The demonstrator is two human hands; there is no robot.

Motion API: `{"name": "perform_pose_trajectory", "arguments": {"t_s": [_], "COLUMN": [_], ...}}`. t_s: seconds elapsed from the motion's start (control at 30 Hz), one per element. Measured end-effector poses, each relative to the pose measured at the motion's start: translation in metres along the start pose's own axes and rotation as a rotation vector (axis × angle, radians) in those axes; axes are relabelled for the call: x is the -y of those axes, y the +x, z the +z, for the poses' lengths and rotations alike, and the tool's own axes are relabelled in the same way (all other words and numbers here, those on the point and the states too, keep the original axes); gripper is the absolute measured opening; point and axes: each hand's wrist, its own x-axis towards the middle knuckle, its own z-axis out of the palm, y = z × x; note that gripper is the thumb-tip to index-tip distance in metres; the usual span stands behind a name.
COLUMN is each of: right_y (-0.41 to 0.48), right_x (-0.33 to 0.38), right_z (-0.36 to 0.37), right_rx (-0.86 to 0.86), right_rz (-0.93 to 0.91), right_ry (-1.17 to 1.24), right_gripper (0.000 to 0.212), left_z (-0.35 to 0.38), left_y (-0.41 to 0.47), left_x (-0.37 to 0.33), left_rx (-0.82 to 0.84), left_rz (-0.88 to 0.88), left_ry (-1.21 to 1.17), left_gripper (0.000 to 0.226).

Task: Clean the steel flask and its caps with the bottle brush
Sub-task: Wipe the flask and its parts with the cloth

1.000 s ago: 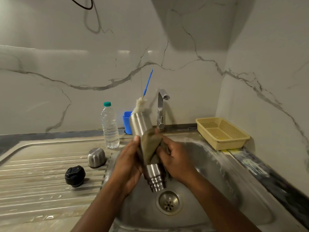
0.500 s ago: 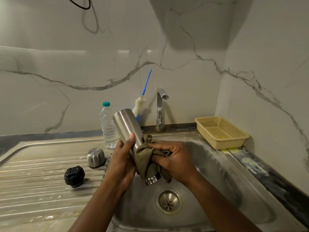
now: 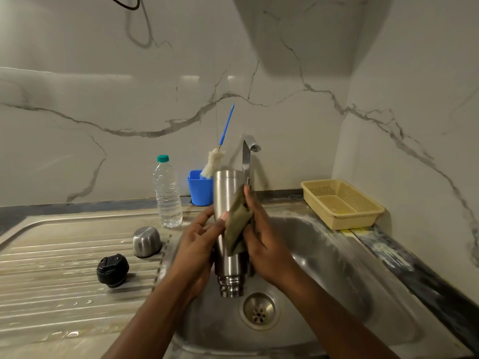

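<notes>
The steel flask (image 3: 226, 198) is held upside down over the sink basin (image 3: 324, 268), its threaded mouth pointing at the drain. My left hand (image 3: 198, 244) grips the flask's left side. My right hand (image 3: 261, 244) presses an olive-green scrub cloth (image 3: 237, 224) against the flask's right side. On the drainboard lie the steel cup cap (image 3: 146, 241) and the black stopper cap (image 3: 112, 270). The bottle brush (image 3: 215, 161), white head and blue handle, stands in a blue cup (image 3: 199, 189) behind the flask.
A clear plastic water bottle (image 3: 167, 193) with a green lid stands at the back of the drainboard. The tap (image 3: 248, 156) rises behind the flask. A yellow perforated basket (image 3: 342, 203) sits right of the sink. The drain (image 3: 260, 310) lies below the flask.
The flask has swung from tilted left back to nearly vertical, and the cloth in my right hand has slid up from the neck toward the flask's base end.
</notes>
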Motion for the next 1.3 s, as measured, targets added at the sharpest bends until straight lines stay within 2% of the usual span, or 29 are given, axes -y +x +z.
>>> {"name": "perform_pose_trajectory", "arguments": {"t_s": [0.1, 0.27, 0.4, 0.73, 0.9, 0.97, 1.0, 1.1, 1.13, 1.23, 1.3], "right_y": [0.006, 0.013, 0.008, 0.001, -0.002, -0.002, -0.003, -0.004, -0.005, -0.007, -0.005], "right_x": [0.001, -0.004, -0.001, -0.001, 0.006, 0.004, 0.002, -0.003, -0.004, -0.002, -0.001], "right_z": [-0.006, -0.016, -0.009, -0.003, -0.006, -0.007, -0.007, -0.007, -0.006, -0.006, -0.005], "right_rx": [-0.09, -0.154, -0.108, 0.161, 0.259, 0.29, 0.294, 0.349, 0.372, 0.364, 0.296], "right_rz": [-0.077, -0.084, 0.073, 0.151, 0.205, 0.249, 0.277, 0.409, 0.458, 0.512, 0.485], "right_ry": [-0.04, -0.017, 0.204, 0.021, 0.057, 0.097, 0.124, 0.313, 0.399, 0.541, 0.518], "right_gripper": [0.061, 0.059, 0.06, 0.058, 0.03, 0.028, 0.03, 0.033, 0.034, 0.035, 0.028], "left_z": [0.007, 0.012, 0.01, -0.011, -0.019, -0.021, -0.022, -0.026, -0.026, -0.026, -0.027], "left_y": [-0.006, -0.011, -0.01, 0.007, 0.009, 0.009, 0.01, 0.01, 0.01, 0.009, 0.009], "left_x": [0.004, 0.007, 0.007, -0.007, -0.016, -0.015, -0.014, -0.012, -0.011, -0.007, -0.008], "left_rx": [0.078, 0.139, 0.106, -0.114, -0.17, -0.184, -0.188, -0.174, -0.158, -0.154, -0.142], "left_rz": [-0.04, -0.073, -0.049, 0.046, 0.079, 0.089, 0.087, 0.045, 0.036, 0.007, -0.007], "left_ry": [0.066, 0.079, -0.002, -0.272, -0.386, -0.383, -0.394, -0.465, -0.486, -0.531, -0.572], "left_gripper": [0.048, 0.045, 0.047, 0.046, 0.024, 0.03, 0.042, 0.101, 0.109, 0.11, 0.094]}}
